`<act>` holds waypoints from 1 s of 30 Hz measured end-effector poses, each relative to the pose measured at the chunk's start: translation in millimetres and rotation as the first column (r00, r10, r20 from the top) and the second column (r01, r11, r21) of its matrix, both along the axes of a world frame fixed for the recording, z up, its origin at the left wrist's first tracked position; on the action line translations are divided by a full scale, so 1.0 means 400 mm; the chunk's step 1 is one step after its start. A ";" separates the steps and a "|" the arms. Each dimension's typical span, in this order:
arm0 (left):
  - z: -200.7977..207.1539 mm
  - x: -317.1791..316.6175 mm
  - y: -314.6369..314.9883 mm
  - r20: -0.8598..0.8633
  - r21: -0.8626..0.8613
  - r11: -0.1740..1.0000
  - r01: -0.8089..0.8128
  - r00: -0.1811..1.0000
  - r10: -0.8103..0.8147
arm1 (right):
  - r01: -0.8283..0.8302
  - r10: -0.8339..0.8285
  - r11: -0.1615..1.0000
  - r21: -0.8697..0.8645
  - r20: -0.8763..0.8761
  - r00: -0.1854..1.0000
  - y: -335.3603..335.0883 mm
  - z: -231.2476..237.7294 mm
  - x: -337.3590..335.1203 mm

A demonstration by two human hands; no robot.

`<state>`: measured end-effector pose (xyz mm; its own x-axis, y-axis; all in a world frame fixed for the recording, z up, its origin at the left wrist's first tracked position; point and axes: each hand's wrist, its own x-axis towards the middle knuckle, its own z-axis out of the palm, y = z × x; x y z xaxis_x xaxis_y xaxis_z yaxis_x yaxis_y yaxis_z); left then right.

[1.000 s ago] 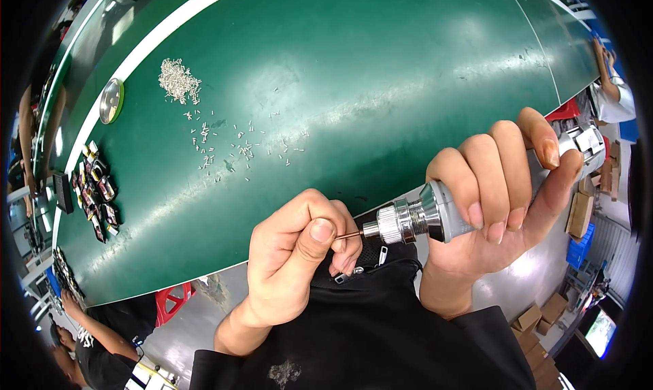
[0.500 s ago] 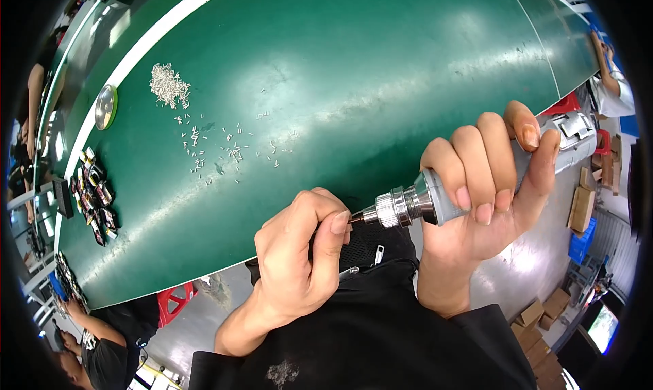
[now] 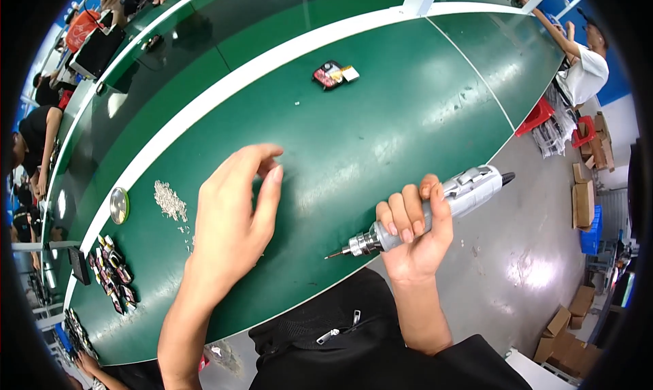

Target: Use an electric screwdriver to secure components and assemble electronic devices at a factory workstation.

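My right hand (image 3: 415, 230) is wrapped round a silver-grey electric screwdriver (image 3: 473, 189), whose thin bit points left above the green table (image 3: 381, 158). Reaching out over the table, my left hand (image 3: 235, 209) has its thumb and forefinger apart, with nothing visible between them; its fingertips are slightly blurred. Just left of that hand lies a heap of tiny silvery screw-like pieces (image 3: 169, 201), some scattered and partly hidden by the hand. Farther off, a small black-and-red open device (image 3: 328, 75) rests beside a white-and-yellow piece (image 3: 349, 73).
On the left sit a round green-rimmed dish (image 3: 119, 206), a cluster of small black devices (image 3: 112, 275) and a black block (image 3: 79, 266). A white rail (image 3: 183, 126) borders the table's far side. People work around it; cardboard boxes (image 3: 568, 335) stand on the floor at right.
My left hand has left the screwdriver's tip and moved forward and left over the table, its fingers opening. The right hand with the screwdriver appears lower; the view has shifted, bringing the black-and-red device into sight.
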<state>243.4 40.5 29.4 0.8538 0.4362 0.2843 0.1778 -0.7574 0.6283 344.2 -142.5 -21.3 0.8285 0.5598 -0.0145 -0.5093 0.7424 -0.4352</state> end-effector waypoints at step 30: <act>0.011 0.019 -0.040 -0.162 -0.132 0.909 0.394 0.897 -0.412 | -0.306 0.299 0.951 0.056 0.104 0.949 -0.099 -0.015 -0.042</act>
